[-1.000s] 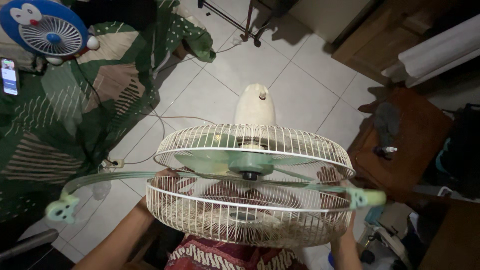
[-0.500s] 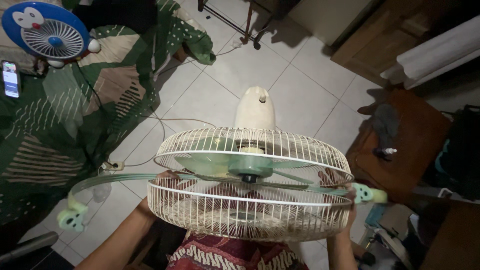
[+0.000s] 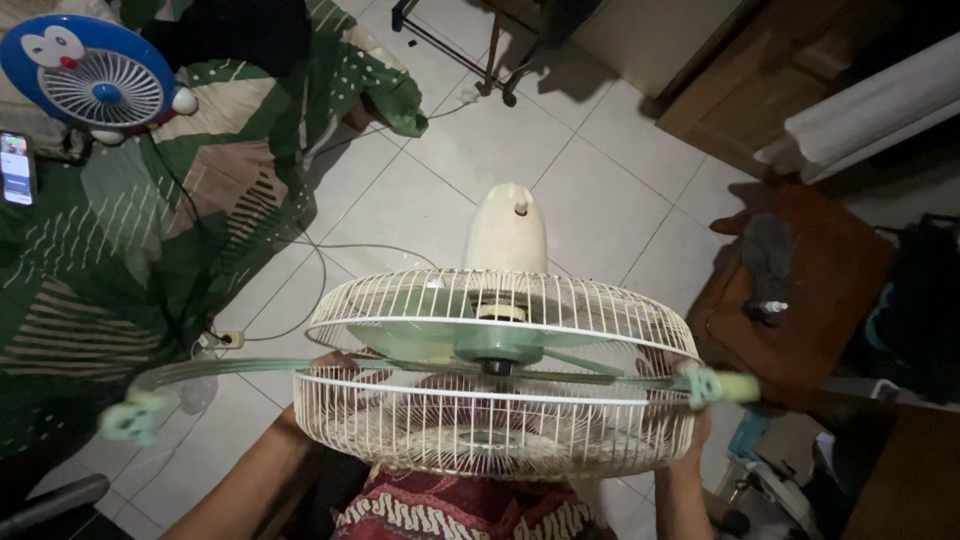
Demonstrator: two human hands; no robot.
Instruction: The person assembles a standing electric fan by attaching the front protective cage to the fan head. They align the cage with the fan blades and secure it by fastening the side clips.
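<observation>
your left hand (image 3: 335, 365) grips the left edge of the front grille (image 3: 490, 430), fingers curled over its rim. your right hand (image 3: 690, 400) grips the right edge of the same grille, mostly hidden behind the wires, so how far it closes cannot be told. the front grille sits just below the rear grille (image 3: 500, 300), with a narrow gap between the two. the green blade (image 3: 480, 340) and its dark hub sit in that gap. a pale green clamp ring (image 3: 200, 370) hangs loose around the gap, its ends sticking out on both sides. the cream motor housing (image 3: 508, 230) stands behind the grilles over the tiled floor (image 3: 600, 180). a small blue fan (image 3: 85, 75) lies on the green blanket (image 3: 120, 230) at far left.
</observation>
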